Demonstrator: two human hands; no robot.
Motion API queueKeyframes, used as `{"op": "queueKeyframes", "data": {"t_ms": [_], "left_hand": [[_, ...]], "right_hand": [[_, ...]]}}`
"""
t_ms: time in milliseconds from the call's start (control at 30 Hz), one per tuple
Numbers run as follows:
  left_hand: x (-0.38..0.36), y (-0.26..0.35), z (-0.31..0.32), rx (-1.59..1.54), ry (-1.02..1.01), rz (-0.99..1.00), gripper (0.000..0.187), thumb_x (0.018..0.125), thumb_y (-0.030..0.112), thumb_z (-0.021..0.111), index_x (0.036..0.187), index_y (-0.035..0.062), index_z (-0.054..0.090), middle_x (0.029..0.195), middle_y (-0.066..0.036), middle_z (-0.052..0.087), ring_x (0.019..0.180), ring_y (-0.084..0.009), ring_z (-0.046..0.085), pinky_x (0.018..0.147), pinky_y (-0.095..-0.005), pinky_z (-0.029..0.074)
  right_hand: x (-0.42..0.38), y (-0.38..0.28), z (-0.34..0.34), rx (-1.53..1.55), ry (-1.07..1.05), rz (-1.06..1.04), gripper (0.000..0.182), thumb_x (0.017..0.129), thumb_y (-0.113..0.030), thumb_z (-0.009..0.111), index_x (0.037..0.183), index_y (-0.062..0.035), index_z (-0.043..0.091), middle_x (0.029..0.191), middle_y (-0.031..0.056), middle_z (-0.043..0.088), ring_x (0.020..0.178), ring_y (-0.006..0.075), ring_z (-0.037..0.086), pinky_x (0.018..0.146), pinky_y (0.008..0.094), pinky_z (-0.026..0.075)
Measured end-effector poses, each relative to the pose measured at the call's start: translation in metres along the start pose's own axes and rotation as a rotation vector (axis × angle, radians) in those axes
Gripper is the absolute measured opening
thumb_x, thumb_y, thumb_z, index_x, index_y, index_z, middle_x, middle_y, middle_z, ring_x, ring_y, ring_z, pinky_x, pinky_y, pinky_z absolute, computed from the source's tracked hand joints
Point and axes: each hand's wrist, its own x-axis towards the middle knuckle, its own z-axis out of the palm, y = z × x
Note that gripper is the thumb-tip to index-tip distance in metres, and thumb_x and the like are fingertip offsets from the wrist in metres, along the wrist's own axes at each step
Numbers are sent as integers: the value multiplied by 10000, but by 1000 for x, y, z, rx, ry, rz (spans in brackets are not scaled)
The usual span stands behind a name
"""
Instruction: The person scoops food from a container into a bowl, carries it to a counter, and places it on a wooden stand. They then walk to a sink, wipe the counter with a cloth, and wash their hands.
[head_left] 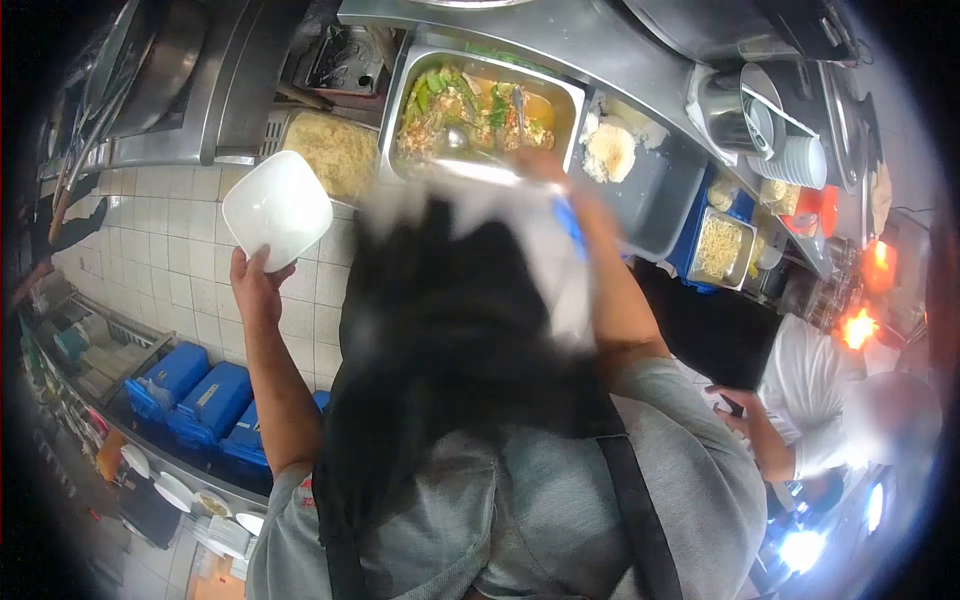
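My left hand (262, 285) is closed on the rim of a white square bowl (290, 215), thumb on its inside; the bowl holds nothing and is tilted toward me. My right hand (542, 166), blurred, is at the front edge of a deep metal tray (573, 100). In that tray lie green vegetables (435, 95) and a chunky mixture in orange liquid. A grey-handled utensil (518, 105) and a shiny rounded metal piece (456, 138) rest there too. Whether my right fingers grip the utensil is hidden by blur.
Left of the tray is a pan of yellowish food (330, 150); right, a grey bin (655, 195) with white food (609, 152). Beyond are stacked white bowls (800, 162) and a shredded-food container (720, 248). Another person (810, 375) stands at right. Blue boxes (215, 400) line the left.
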Motion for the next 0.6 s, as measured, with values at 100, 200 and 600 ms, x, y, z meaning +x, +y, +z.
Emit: {"op": "queueKeyframes", "data": {"t_ms": [100, 200, 600], "left_hand": [[7, -3, 5, -34, -41, 6, 283, 830, 88, 506, 1084, -23, 445, 954, -172, 591, 742, -248, 633, 551, -299, 548], [9, 2, 16, 0, -57, -17, 293, 828, 94, 520, 1086, -22, 444, 963, -177, 592, 730, -250, 635, 549, -298, 549], [18, 3, 49, 54, -81, 57, 300, 828, 91, 536, 1090, -13, 434, 969, -161, 588, 776, -249, 637, 571, -306, 565]], "right_hand": [[-21, 1, -7, 134, 58, 76, 225, 775, -116, 533, 963, -51, 638, 877, 112, 605, 774, 235, 549, 702, 328, 432], [-25, 2, -8, 222, 73, 114, 232, 782, -115, 529, 980, -53, 634, 842, 88, 597, 727, 202, 528, 659, 305, 420], [28, 3, -4, 518, -198, 157, 249, 801, -110, 522, 1022, -64, 627, 733, 11, 574, 582, 85, 464, 520, 226, 377]]}}
